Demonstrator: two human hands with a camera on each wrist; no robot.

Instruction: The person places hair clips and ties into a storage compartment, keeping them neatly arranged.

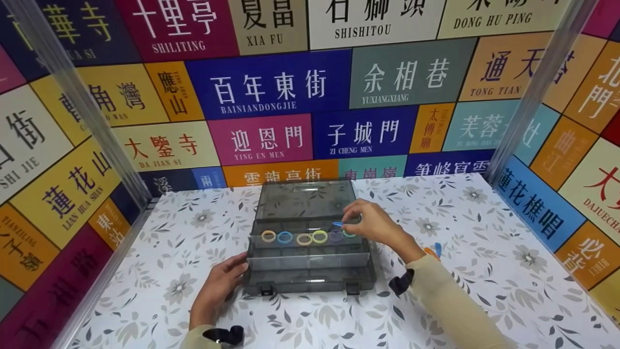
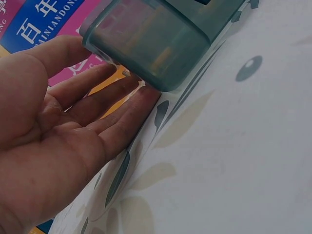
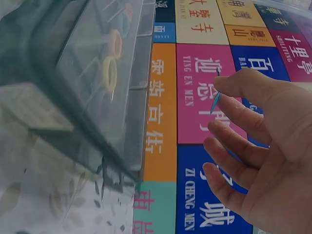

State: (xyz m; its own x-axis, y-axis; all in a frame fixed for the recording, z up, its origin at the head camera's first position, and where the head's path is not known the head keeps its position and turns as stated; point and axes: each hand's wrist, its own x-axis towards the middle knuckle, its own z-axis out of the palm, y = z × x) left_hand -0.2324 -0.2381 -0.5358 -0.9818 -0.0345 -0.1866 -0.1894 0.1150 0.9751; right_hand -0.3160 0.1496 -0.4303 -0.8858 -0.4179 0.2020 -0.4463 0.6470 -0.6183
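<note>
A translucent grey plastic case [image 1: 310, 262] stands on the table with its lid [image 1: 305, 201] raised at the back. Small coloured rings, among them a blue ring [image 1: 279, 237] and a yellow ring [image 1: 313, 237], form a row across its upper tier. Above the right end of this row, my right hand [image 1: 375, 224] pinches a thin blue piece [image 3: 215, 101] between thumb and index finger; seen edge-on, its full shape is hidden. My left hand [image 1: 220, 286] touches the case's left side, its fingers [image 2: 122, 114] fairly straight and the thumb at the case edge.
An orange piece [image 1: 429, 252] and a blue piece [image 1: 438, 249] lie on the table right of the case, partly behind the right forearm. Two latches, one a front latch [image 1: 353, 289], jut from the case. Printed panels [image 1: 269, 87] wall the table's back and sides.
</note>
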